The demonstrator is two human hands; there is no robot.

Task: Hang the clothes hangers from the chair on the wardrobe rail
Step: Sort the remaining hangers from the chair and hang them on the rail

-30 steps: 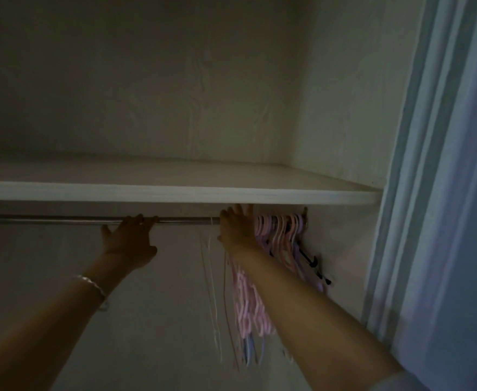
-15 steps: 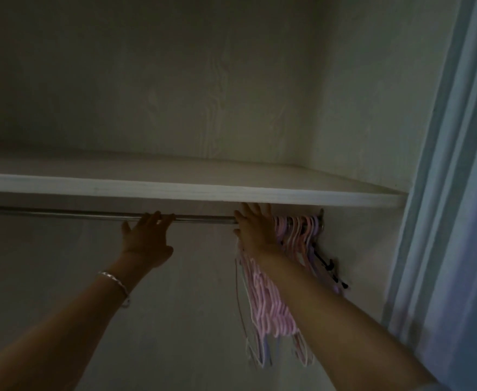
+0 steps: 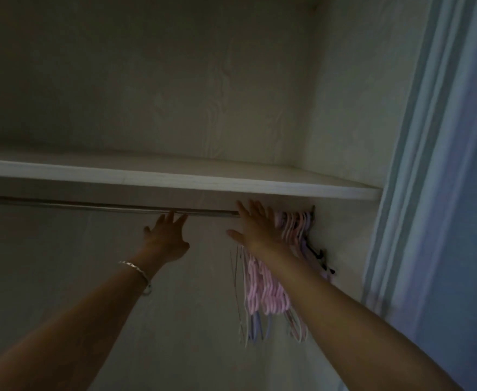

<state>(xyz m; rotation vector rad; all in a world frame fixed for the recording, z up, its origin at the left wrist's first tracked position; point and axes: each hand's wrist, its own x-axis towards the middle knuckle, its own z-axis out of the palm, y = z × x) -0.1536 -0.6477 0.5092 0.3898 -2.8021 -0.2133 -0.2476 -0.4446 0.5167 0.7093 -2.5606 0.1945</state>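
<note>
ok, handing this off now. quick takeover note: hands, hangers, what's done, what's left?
Left hand: open, holding nothing, fingers up at the rail.
Right hand: open, flat against the hangers, gripping none.
Hangers: pink and lilac bunch hooked on the rail's right end, by the side wall.
Done: that bunch is hung.
Left: the chair is out of view, so check it for more hangers.

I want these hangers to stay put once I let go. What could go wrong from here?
1. The pink and purple plastic hangers are crammed at the right end of the metal wardrobe rail; their hooks and shoulders may tangle.
2. The open right hand presses flat against the bunch; releasing may let it swing or slide leftward.
3. The left hand only reaches the rail with its fingertips, giving little steadying, and the dim light hides whether every hook is seated.
</note>
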